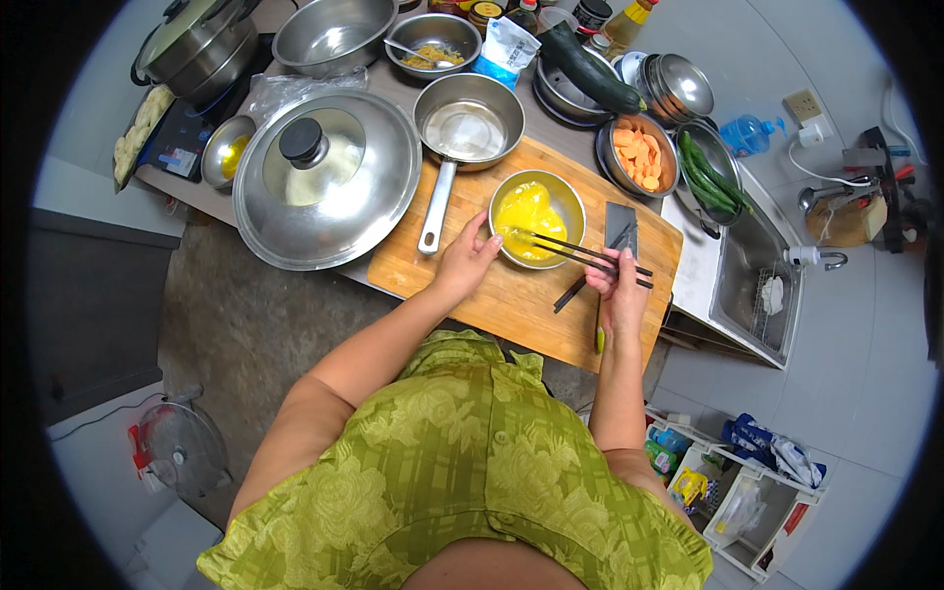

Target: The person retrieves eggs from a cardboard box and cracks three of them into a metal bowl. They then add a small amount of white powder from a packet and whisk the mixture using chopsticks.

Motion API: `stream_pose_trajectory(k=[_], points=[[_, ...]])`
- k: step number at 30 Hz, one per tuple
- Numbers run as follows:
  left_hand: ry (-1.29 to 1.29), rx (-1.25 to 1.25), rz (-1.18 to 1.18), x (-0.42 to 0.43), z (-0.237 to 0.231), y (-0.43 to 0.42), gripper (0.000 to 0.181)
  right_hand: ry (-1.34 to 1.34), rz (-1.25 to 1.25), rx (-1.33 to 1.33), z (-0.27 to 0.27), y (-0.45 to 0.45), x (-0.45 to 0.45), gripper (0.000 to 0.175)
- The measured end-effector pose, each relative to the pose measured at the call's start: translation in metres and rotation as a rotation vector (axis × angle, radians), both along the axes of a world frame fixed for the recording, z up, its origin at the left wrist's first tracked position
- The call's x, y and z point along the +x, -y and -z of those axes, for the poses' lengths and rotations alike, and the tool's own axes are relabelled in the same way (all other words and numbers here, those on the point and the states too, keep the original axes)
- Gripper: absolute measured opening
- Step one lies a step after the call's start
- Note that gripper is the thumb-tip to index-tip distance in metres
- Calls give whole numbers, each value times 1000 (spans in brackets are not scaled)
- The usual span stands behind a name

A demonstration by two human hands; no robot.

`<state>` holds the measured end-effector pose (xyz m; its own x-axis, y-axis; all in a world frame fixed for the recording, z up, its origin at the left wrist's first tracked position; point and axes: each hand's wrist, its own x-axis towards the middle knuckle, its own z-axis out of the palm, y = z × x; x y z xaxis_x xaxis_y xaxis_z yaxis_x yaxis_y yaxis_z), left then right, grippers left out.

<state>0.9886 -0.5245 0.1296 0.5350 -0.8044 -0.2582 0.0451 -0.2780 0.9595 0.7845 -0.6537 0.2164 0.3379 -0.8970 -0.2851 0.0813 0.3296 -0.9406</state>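
Note:
A steel bowl (580,209) with yellow beaten egg (527,210) in it stands on a bamboo cutting board (501,310). My left hand (466,258) grips the bowl's left rim, thumb over the edge. In my right hand (619,291) is a pair of dark chopsticks (575,251), their tips dipped into the egg. Beneath that hand lies a cleaver (621,221), its handle mostly hidden by my wrist. Other dark chopsticks (569,295) lie across the board and blade. Just beyond my left hand, a steel saucepan (472,125) rests with its handle pointing towards me.
A large domed lid (339,214) covers the counter at left, near a small bowl with yellow liquid (225,151). Orange chunks fill a bowl (638,156) at right, beside cucumbers (708,173) in a dish. A dark green gourd (590,70) lies across another bowl. The sink (752,273) is far right.

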Motion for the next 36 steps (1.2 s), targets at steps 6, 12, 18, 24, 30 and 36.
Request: stream_pose_trajectory(k=[6, 12, 18, 24, 30, 36], points=[[17, 14, 29, 0, -2, 0, 55, 40, 125, 3, 2, -2, 5, 38], [-1, -13, 6, -2, -4, -1, 61, 59, 236, -112, 10, 3, 2, 36], [21, -4, 5, 0, -6, -2, 61, 177, 262, 2, 6, 5, 3, 38], [32, 19, 12, 0, -7, -2, 63, 106, 157, 45, 6, 1, 6, 38], [51, 44, -9, -2, -8, -2, 63, 19, 56, 22, 2, -4, 13, 37], [52, 36, 15, -2, -15, -2, 64, 106, 151, 9, 8, 3, 8, 37]])
